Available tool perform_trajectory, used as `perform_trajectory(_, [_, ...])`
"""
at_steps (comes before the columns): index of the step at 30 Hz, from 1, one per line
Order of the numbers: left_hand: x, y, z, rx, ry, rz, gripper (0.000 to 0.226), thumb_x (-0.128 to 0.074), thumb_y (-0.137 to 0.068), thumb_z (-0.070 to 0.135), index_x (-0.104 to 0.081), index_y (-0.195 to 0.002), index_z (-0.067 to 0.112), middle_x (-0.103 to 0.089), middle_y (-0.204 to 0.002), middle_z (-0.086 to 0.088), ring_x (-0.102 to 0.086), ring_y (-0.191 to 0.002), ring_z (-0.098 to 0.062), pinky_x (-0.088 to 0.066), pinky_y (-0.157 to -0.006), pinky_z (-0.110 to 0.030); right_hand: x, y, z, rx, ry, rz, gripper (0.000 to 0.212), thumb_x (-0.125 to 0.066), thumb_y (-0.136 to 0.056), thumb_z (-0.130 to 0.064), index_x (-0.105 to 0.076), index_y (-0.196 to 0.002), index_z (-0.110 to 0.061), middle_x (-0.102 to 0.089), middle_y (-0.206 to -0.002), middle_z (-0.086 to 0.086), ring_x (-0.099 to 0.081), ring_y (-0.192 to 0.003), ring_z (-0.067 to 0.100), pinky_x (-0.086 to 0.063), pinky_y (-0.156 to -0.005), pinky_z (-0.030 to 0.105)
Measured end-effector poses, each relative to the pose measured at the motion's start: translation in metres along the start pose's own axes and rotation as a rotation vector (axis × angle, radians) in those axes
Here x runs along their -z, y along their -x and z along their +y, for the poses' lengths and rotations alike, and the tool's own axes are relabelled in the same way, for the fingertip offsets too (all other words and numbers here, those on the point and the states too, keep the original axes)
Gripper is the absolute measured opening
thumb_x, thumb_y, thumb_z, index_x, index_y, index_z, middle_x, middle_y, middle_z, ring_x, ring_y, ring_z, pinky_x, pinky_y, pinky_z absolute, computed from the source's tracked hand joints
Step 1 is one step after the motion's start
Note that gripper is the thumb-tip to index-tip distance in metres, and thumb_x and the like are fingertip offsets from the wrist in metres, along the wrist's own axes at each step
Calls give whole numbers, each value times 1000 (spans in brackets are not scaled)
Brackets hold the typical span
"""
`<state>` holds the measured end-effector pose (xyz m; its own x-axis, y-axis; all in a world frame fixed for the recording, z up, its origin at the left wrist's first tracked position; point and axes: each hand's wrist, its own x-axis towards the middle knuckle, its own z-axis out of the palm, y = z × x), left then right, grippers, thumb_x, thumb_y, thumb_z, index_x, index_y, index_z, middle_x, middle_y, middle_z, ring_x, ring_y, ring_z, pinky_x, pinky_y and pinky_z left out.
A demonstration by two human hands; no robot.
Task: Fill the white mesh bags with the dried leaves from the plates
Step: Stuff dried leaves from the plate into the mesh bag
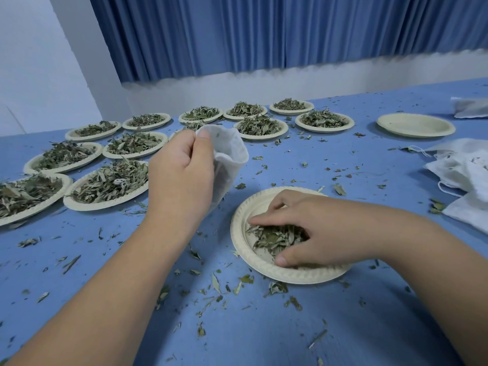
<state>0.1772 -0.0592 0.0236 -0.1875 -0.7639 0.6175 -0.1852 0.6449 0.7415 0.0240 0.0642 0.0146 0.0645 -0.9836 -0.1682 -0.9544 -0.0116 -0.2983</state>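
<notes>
Head view: left hand (182, 175) pinched limp mesh bag (229, 159) at rim; right hand (303, 231) curled around light, brittle dried leaves (269, 240) on plate (239, 231); gentle scooping seemed best.

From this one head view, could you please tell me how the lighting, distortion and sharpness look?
Head view: even, bluish light, no glare, only soft shadow under the right hand gathering the dried leaves in the near plate; the wide lens tilts the curtain and table; the left hand and mesh bag look sharp, the curtain's hem wavy and smeared.
</notes>
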Motion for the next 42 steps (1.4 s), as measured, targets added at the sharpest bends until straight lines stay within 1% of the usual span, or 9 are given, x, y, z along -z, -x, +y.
perform_trajectory(4, [0, 3, 0, -21, -43, -16, 43, -45, -99, 33, -41, -62, 11, -42, -56, 6, -38, -56, -11, -32, -54, -30, -4, -4, -5, 27, 21, 41, 51, -59, -87, -52, -40, -133, -57, -35, -119, -25, -41, -107, 0, -35, -87, 24])
perform_trajectory(9, [-1, 5, 0, -38, -75, -50, 44, -45, -100, 31, -40, -63, 9, -46, -58, -4, -41, -58, -18, -36, -57, -40, -6, -8, -6, 20, 40, 162, 32, -63, -87, -44, -62, -120, -42, -46, -104, -13, -44, -95, 6, -40, -81, 26])
perform_trajectory(14, [-3, 7, 0, -51, -80, -85, 44, -46, -100, 30, -39, -61, 11, -45, -56, -4, -42, -56, -21, -36, -54, -39, -7, -8, -8, 0, 70, 207, 25, -62, -88, -44, -70, -105, -28, -54, -98, -8, -51, -91, 10, -45, -80, 30])
perform_trajectory(19, [-7, 10, 1, -114, -130, -136, 46, -50, -97, 27, -35, -57, 10, -38, -50, 0, -34, -51, -11, -29, -48, -24, -7, -10, -6, -17, 102, 241, 30, -58, -90, -43, -69, -96, -16, -62, -92, 0, -59, -89, 18, -49, -80, 40])
perform_trajectory(24, [-9, 13, 4, -140, -149, -204, 50, -52, -96, 26, -32, -52, 16, -37, -46, 6, -33, -47, -9, -30, -47, -19, 2, -3, 0, -37, -54, 258, 29, -62, -86, -46, -69, -91, -18, -66, -87, 1, -61, -84, 18, -51, -77, 41])
perform_trajectory(29, [-10, 15, 5, -158, -168, -258, 50, -53, -95, 26, -32, -51, 16, -36, -45, 7, -32, -45, -9, -27, -45, -19, 23, 12, 11, -17, -335, 330, 28, -65, -79, -45, -68, -82, -18, -62, -68, 6, -51, -53, 12, -44, -52, 27])
perform_trajectory(32, [-11, 16, 6, -180, -182, -290, 49, -52, -95, 27, -32, -52, 16, -36, -46, 6, -32, -45, -10, -28, -45, -19, 27, 15, 11, -12, -438, 387, 22, -65, -78, -45, -69, -80, -23, -62, -66, 6, -52, -51, 12, -48, -53, 32])
perform_trajectory(37, [-14, 22, 10, -191, -205, -350, 46, -43, -87, 45, -35, -51, 18, -42, -46, 6, -36, -45, -12, -32, -47, -32, 19, 6, 2, -18, -443, 499, 21, -67, -83, -36, -68, -77, -15, -59, -59, 3, -45, -44, 3, -39, -46, 20])
perform_trajectory(42, [-17, 27, 15, -238, -221, -384, 36, -43, -87, 44, -42, -54, 29, -45, -49, 9, -39, -47, -12, -30, -46, -31, 11, -1, -4, -111, -382, 534, 22, -67, -82, -32, -65, -66, -17, -57, -58, 2, -40, -43, 5, -34, -44, 22])
